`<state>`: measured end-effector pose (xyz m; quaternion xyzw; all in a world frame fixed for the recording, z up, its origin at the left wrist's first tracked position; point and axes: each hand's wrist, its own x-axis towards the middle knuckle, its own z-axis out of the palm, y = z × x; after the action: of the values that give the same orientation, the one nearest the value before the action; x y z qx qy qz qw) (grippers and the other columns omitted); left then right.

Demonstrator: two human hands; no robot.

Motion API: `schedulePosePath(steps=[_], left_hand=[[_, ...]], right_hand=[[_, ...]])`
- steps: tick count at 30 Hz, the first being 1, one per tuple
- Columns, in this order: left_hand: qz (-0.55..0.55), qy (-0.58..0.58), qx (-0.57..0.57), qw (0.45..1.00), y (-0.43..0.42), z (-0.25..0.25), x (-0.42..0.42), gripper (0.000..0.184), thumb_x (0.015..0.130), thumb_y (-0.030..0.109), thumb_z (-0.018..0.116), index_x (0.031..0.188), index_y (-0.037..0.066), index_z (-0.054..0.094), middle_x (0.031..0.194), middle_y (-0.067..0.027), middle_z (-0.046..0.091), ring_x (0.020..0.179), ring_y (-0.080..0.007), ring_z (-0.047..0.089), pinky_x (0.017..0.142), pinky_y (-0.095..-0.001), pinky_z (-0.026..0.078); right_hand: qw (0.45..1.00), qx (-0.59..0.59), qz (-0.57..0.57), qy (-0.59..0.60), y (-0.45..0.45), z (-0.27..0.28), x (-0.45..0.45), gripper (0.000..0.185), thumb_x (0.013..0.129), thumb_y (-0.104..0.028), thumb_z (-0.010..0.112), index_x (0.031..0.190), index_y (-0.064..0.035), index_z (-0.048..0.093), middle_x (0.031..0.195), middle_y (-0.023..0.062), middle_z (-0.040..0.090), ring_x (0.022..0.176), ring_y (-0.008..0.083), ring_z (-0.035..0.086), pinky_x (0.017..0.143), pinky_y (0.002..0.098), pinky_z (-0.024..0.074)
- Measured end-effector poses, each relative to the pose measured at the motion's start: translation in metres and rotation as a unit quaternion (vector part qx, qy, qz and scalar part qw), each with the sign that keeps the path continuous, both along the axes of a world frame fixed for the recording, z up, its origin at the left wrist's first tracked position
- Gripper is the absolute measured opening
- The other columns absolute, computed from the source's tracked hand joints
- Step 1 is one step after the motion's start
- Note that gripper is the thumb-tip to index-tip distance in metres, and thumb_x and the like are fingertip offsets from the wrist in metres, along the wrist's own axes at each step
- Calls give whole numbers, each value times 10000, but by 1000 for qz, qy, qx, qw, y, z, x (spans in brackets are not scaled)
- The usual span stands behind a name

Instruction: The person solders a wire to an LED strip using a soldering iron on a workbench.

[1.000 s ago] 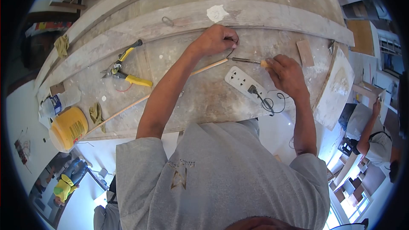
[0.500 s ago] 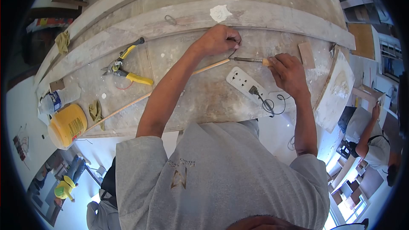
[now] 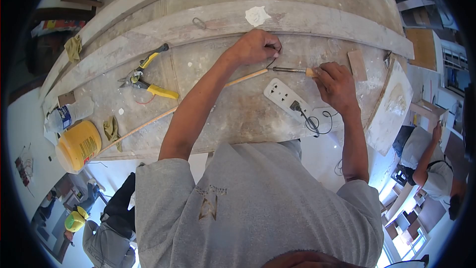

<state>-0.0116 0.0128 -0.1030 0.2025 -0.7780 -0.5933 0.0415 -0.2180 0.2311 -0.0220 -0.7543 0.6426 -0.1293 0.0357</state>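
Observation:
My right hand [image 3: 337,87] is closed around the wooden handle of a soldering iron [image 3: 290,70], which points left. Its tip is at or very near the end of a long, thin tan strip [image 3: 246,77] that runs down-left across the table. With fingertips pinched, my left hand [image 3: 256,48] holds a thin dark wire [image 3: 271,63] just above that end. Part of the strip passes behind my left forearm. Below the iron lies a white power strip [image 3: 282,93] with a black plug [image 3: 296,105] in it.
Yellow-handled snips [image 3: 161,92] lie left on the worktable [image 3: 238,114], with a yellow tub [image 3: 82,144] and plastic bottle [image 3: 72,114] beyond. A long board [image 3: 223,16] crosses behind my hands. A small wood piece [image 3: 357,65] lies right. Other people are at both sides.
My hands, the iron and the strip hold nearly still. At the lower left, a person in grey has moved further into view, partly covering the person in the yellow-green cap.

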Motion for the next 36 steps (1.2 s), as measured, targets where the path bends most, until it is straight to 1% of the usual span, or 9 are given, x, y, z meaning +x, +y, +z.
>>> schedulePosePath(steps=[1,13,20,23,25,29,32,35,36], left_hand=[[5,19,-2,1000,0,-3,0,119,837,75,763,950,38,765,858,-94,757,801,-181,686,773,-343,532],[11,17,-5,1000,1,-2,0,129,837,72,762,962,42,769,884,-95,766,821,-193,696,792,-340,536],[12,29,-4,999,1,-7,1,127,841,69,757,965,46,772,876,-95,764,816,-181,691,794,-334,536],[13,40,5,999,0,-12,1,119,845,68,758,959,40,771,869,-88,760,815,-172,685,796,-332,536],[25,49,48,997,0,-11,2,112,848,72,763,953,33,769,863,-77,756,816,-165,679,796,-327,534],[27,38,49,998,0,-5,3,110,848,75,767,948,29,768,862,-70,754,819,-161,677,794,-321,530],[19,45,23,999,0,-5,2,104,849,74,763,945,33,770,862,-70,754,814,-157,677,793,-317,531],[11,23,-3,1000,-1,3,6,131,846,96,764,965,41,771,861,-83,751,805,-166,680,786,-324,534],[18,3,-34,999,-1,9,11,139,861,93,752,983,26,761,900,-73,761,836,-151,682,804,-317,539]], right_hand=[[1000,0,0,0,0,0,0,307,774,-63,807,1070,-46,725,989,89,687,892,286,665,733,410,508],[1000,-6,-1,-6,0,0,1,320,748,-48,816,1054,-49,724,984,85,683,891,287,665,724,412,501],[998,-41,-24,-38,5,-4,-7,309,739,-38,829,1031,-54,730,989,100,693,873,316,685,717,422,540],[998,-34,-26,-53,6,-3,-8,310,739,-33,830,1033,-63,734,989,103,699,866,313,690,713,409,543],[997,-33,-27,-60,7,-2,-8,315,737,-32,832,1036,-62,736,987,104,700,864,314,689,714,409,542],[996,-29,-28,-73,7,-1,-5,328,734,-31,837,1045,-59,739,986,108,699,860,314,689,717,410,540],[996,-26,-24,-83,7,-6,-5,332,736,-32,839,1052,-57,739,989,110,697,863,313,689,718,412,537],[996,-31,-24,-84,7,-6,-6,334,738,-30,838,1055,-53,737,986,116,694,860,317,688,713,409,540],[996,-32,-27,-82,9,-6,-7,334,738,-30,838,1055,-53,737,986,116,694,860,317,688,713,409,540]])
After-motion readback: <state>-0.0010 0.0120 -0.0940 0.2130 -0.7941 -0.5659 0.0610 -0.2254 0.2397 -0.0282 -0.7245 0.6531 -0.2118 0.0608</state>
